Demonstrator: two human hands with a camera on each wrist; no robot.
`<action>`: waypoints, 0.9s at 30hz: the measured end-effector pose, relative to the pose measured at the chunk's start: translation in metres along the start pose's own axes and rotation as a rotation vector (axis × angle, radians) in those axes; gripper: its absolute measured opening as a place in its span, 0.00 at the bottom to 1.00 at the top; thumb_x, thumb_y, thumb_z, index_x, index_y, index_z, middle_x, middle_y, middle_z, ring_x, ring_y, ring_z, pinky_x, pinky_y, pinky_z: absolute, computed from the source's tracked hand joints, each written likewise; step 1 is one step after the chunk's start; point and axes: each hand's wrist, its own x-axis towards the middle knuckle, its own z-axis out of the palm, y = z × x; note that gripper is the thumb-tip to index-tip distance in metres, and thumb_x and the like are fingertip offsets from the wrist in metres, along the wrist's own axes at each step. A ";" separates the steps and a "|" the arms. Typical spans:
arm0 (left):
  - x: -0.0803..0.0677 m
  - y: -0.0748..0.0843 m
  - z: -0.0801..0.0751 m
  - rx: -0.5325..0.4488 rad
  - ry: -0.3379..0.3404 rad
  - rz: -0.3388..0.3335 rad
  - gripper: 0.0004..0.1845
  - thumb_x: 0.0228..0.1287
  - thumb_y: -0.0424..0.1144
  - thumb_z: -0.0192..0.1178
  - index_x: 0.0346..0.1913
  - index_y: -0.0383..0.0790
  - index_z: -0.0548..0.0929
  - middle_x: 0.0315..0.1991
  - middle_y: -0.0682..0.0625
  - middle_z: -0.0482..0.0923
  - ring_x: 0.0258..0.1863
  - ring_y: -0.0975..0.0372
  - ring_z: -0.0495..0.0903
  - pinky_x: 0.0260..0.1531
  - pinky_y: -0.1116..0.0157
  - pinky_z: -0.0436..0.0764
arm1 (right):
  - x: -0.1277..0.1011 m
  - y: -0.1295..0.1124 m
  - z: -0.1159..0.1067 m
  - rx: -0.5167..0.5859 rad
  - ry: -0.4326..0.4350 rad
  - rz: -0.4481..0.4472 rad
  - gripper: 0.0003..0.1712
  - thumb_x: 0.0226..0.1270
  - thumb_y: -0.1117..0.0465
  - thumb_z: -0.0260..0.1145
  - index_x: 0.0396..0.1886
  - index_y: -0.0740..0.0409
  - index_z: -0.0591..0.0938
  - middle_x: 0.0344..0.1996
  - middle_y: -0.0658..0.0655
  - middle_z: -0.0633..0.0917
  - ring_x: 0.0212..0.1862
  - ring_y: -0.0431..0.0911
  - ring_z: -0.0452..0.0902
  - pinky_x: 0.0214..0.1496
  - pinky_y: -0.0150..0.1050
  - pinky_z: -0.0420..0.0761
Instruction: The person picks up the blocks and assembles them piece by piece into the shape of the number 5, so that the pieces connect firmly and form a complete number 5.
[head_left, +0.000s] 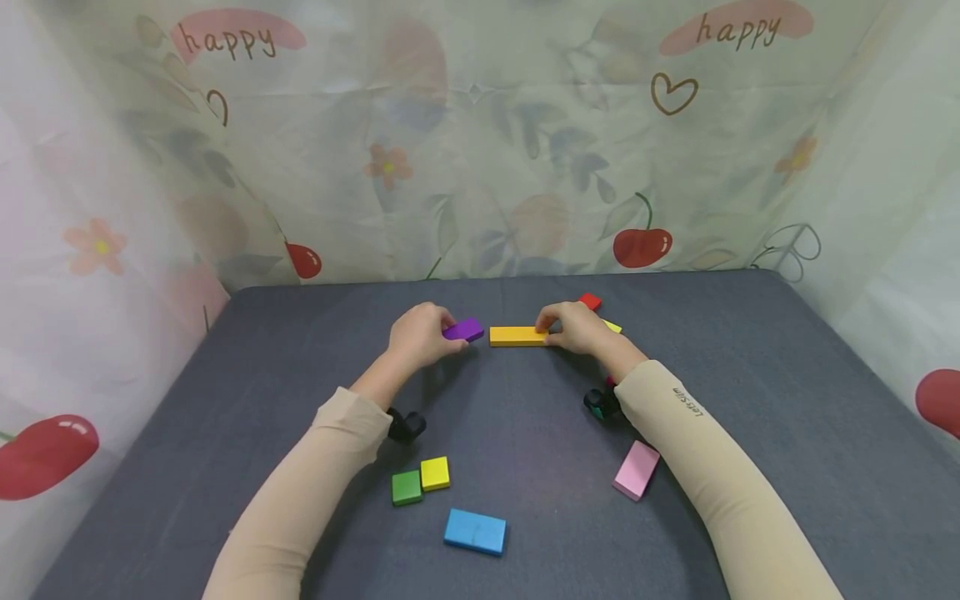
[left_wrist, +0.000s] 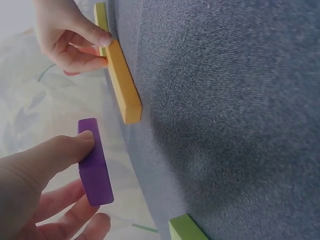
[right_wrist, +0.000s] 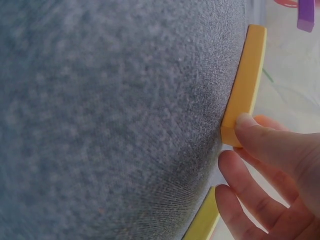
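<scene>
Between the thumb and fingers of my left hand (head_left: pixel 422 335) is a purple block (head_left: pixel 465 330), held above the cloth in the left wrist view. To its right, a long orange block (head_left: pixel 517 337) lies on the table. My right hand (head_left: pixel 576 327) pinches that orange block near its right end, thumb on the near side in the right wrist view. A yellow block (right_wrist: pixel 202 217) lies close to the right fingers, partly hidden by the hand in the head view. Just beyond that hand sits a red block (head_left: pixel 590 301).
Nearer on the dark grey table (head_left: pixel 525 450) lie a green block (head_left: pixel 407 487), a yellow square block (head_left: pixel 435 473), a blue block (head_left: pixel 476 532) and a pink block (head_left: pixel 637 470) beside the right sleeve. A printed curtain (head_left: pixel 480 167) hangs behind the table.
</scene>
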 end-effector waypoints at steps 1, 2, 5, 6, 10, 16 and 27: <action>0.001 0.000 0.001 0.000 -0.004 -0.005 0.21 0.53 0.50 0.67 0.45 0.40 0.84 0.41 0.47 0.82 0.37 0.59 0.78 0.35 0.64 0.76 | 0.000 0.000 0.000 0.001 0.000 0.002 0.11 0.58 0.65 0.68 0.42 0.58 0.82 0.46 0.60 0.84 0.51 0.54 0.77 0.56 0.48 0.76; 0.002 0.001 0.001 -0.001 -0.009 -0.011 0.20 0.53 0.50 0.67 0.45 0.40 0.84 0.41 0.47 0.82 0.37 0.59 0.78 0.35 0.64 0.76 | 0.000 0.000 0.000 0.002 0.000 0.002 0.11 0.58 0.65 0.68 0.42 0.58 0.83 0.46 0.60 0.84 0.51 0.54 0.77 0.56 0.48 0.76; 0.006 0.001 0.004 0.000 -0.028 -0.033 0.21 0.54 0.51 0.66 0.45 0.40 0.84 0.42 0.47 0.82 0.37 0.59 0.78 0.34 0.64 0.76 | 0.000 0.000 0.000 0.006 0.001 0.000 0.11 0.58 0.65 0.68 0.42 0.58 0.83 0.46 0.60 0.84 0.51 0.53 0.77 0.56 0.47 0.76; 0.007 0.002 0.005 -0.001 -0.036 -0.041 0.21 0.54 0.51 0.66 0.45 0.40 0.84 0.42 0.47 0.82 0.37 0.59 0.78 0.35 0.64 0.76 | -0.001 0.000 0.000 0.007 0.002 -0.001 0.11 0.58 0.65 0.68 0.42 0.58 0.83 0.46 0.60 0.84 0.51 0.53 0.77 0.56 0.47 0.77; 0.010 0.003 0.009 0.000 -0.061 -0.079 0.21 0.54 0.52 0.66 0.46 0.41 0.83 0.43 0.48 0.82 0.39 0.58 0.79 0.37 0.62 0.77 | -0.001 -0.001 0.000 0.008 0.004 -0.008 0.11 0.58 0.65 0.68 0.42 0.58 0.82 0.46 0.60 0.84 0.50 0.53 0.77 0.56 0.47 0.77; 0.012 0.005 0.014 0.011 -0.064 -0.131 0.22 0.53 0.53 0.66 0.46 0.42 0.84 0.44 0.49 0.82 0.40 0.57 0.80 0.36 0.61 0.78 | -0.001 -0.001 0.001 0.003 0.002 -0.002 0.11 0.58 0.64 0.68 0.42 0.58 0.82 0.46 0.59 0.84 0.50 0.53 0.77 0.56 0.47 0.77; 0.018 0.008 0.021 0.024 -0.070 -0.196 0.21 0.52 0.54 0.67 0.43 0.42 0.85 0.40 0.49 0.83 0.35 0.58 0.79 0.35 0.61 0.77 | -0.001 0.000 0.000 0.006 0.005 0.003 0.11 0.58 0.65 0.68 0.42 0.58 0.82 0.45 0.60 0.84 0.50 0.53 0.77 0.57 0.48 0.76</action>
